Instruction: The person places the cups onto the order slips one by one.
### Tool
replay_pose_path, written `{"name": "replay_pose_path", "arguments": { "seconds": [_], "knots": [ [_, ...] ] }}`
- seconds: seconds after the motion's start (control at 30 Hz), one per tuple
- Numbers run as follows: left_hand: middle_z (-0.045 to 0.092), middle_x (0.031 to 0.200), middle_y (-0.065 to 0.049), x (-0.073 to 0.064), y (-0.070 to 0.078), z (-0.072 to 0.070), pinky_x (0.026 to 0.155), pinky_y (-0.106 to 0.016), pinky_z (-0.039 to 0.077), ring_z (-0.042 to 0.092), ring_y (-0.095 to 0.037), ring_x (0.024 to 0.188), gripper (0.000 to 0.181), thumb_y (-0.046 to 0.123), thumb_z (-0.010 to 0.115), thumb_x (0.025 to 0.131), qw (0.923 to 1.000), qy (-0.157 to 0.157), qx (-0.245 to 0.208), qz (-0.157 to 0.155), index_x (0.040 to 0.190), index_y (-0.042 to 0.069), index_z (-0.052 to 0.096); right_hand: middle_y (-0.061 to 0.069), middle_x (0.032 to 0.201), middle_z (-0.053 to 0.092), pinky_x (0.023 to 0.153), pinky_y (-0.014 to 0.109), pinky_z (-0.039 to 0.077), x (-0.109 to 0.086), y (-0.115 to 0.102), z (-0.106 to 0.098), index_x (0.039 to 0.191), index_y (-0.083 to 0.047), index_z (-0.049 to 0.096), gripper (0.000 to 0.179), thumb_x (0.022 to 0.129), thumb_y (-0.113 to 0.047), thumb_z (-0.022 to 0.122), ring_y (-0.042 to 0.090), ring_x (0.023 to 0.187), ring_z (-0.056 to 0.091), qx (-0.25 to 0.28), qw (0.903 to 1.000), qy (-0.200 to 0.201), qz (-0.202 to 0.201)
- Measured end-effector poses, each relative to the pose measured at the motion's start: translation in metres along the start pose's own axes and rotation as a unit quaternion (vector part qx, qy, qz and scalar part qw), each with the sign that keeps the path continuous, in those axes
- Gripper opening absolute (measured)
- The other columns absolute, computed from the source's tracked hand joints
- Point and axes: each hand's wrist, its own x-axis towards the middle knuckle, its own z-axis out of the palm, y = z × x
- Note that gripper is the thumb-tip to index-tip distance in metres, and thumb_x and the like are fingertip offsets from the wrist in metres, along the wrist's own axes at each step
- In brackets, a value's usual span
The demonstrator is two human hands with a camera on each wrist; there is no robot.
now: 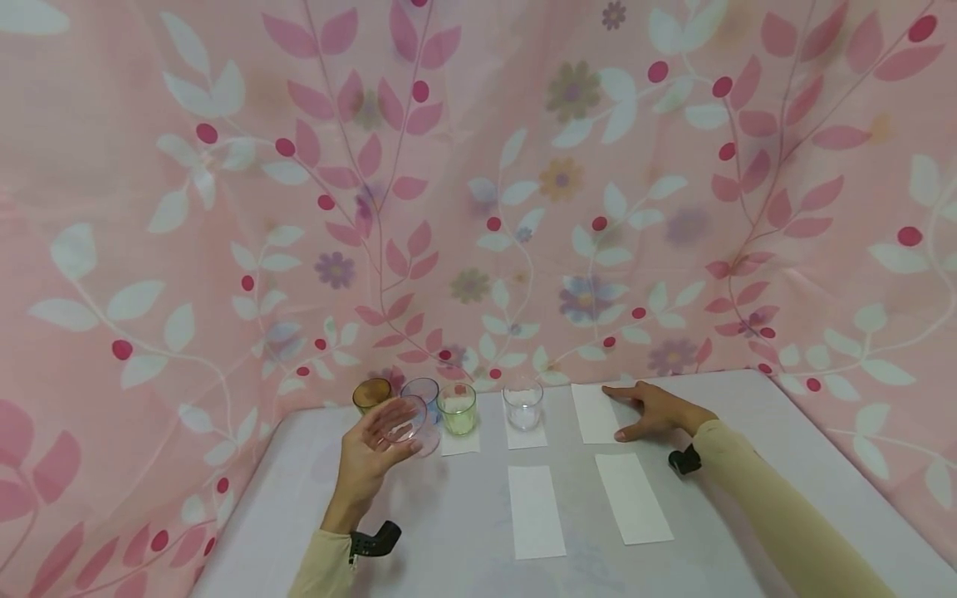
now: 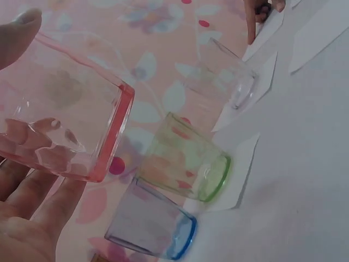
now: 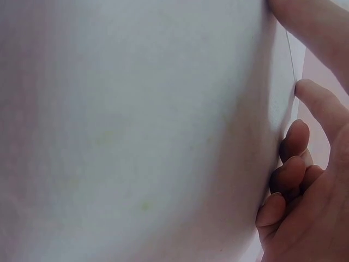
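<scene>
My left hand holds a pink-tinted glass above the table at the left, thumb on one side and fingers on the other. Around it stand an amber glass, a blue-tinted glass and a green-tinted glass. A clear glass stands on a white paper strip farther right. At the back right, my right hand touches a white paper strip with index finger and thumb spread along its right side. In the right wrist view its other fingers are bent in.
Two more white paper strips lie nearer the front, one in the middle and one to the right. Paper also lies under the green glass. A floral pink curtain hangs behind the pale table.
</scene>
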Motion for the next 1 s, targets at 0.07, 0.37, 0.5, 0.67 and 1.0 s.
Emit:
{"name": "replay_pose_path", "arguments": {
  "seconds": [0.07,0.37,0.5,0.67,1.0],
  "knots": [
    [0.059,0.145,-0.033,0.006,0.004,0.005,0.104,-0.037,0.059,0.068,-0.031,0.130,0.070,-0.011,0.082,0.084,0.9999,-0.010,0.002,-0.002,0.147,-0.006,0.053,0.006,0.093,0.042,0.078,0.037,0.036,-0.001,0.001,0.000,0.160,-0.011,0.046,0.100,0.079,-0.045,0.094,0.020,0.087,0.039,-0.003,1.0000,0.000,0.004],
    [0.062,0.147,-0.025,0.034,0.015,0.022,0.111,-0.032,0.053,0.064,-0.032,0.135,0.074,-0.005,0.087,0.082,0.9966,-0.082,0.009,-0.001,0.149,0.002,0.057,0.007,0.096,0.043,0.079,0.038,0.037,-0.004,0.002,-0.002,0.160,-0.010,0.046,0.101,0.078,-0.044,0.094,0.021,0.089,0.040,0.001,1.0000,-0.001,0.007],
    [0.062,0.148,-0.023,0.045,0.015,0.028,0.112,-0.031,0.053,0.062,-0.032,0.138,0.074,-0.002,0.088,0.082,0.9933,-0.115,-0.001,-0.004,0.149,0.003,0.057,0.008,0.099,0.045,0.081,0.038,0.038,-0.005,0.001,-0.002,0.161,-0.011,0.046,0.101,0.078,-0.044,0.094,0.022,0.092,0.041,0.004,0.9999,-0.004,0.014],
    [0.062,0.149,-0.021,0.056,0.014,0.039,0.113,-0.029,0.051,0.061,-0.031,0.139,0.074,0.002,0.089,0.083,0.9910,-0.132,-0.006,-0.022,0.150,0.004,0.057,0.008,0.098,0.045,0.081,0.038,0.038,-0.004,0.003,0.000,0.161,-0.013,0.046,0.100,0.078,-0.044,0.094,0.021,0.091,0.041,0.002,0.9999,-0.004,0.016],
    [0.065,0.147,-0.020,0.078,0.010,0.071,0.114,-0.031,0.051,0.063,-0.035,0.137,0.074,0.005,0.091,0.081,0.9891,-0.146,-0.018,-0.014,0.148,0.005,0.060,0.007,0.099,0.046,0.082,0.039,0.039,-0.002,-0.002,-0.002,0.161,-0.013,0.045,0.101,0.079,-0.045,0.094,0.022,0.092,0.040,0.005,0.9998,-0.007,0.017]
  ]
}}
